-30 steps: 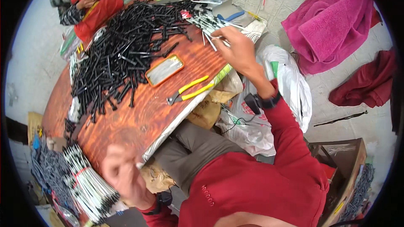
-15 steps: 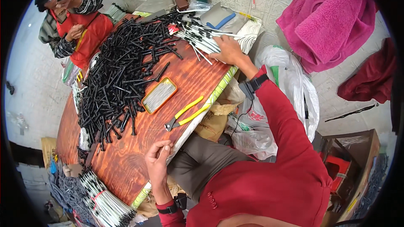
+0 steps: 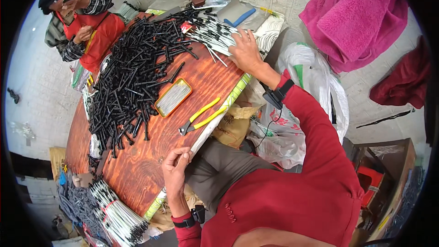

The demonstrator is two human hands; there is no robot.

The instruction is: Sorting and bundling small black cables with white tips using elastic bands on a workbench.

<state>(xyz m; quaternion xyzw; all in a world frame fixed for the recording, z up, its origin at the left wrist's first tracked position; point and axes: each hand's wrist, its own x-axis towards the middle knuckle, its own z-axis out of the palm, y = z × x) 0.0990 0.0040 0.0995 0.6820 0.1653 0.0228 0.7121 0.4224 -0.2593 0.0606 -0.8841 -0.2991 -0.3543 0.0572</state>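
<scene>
Right hand (image 3: 247, 54) bends over loose white rods (image 3: 211, 35) at the worktop's (image 3: 132, 174) far right corner; whether it grips any cannot be told. Left hand (image 3: 175, 168) has thumb and fingertips together at the near edge; anything pinched is too small to confirm. Judged risks: rods overlap, so a hasty pull could drag neighbours over that edge. Yellow-handled pliers (image 3: 200, 118) lie close to it, exposed to a sweeping sleeve (image 3: 313, 119). A knock could spill pins (image 3: 174, 94) from the uncovered tin (image 3: 179, 105).

Right grip (image 3: 247, 51) at white rods (image 3: 215, 35), left grip (image 3: 176, 163) pinched, yellow-handled pliers (image 3: 204, 110)
</scene>
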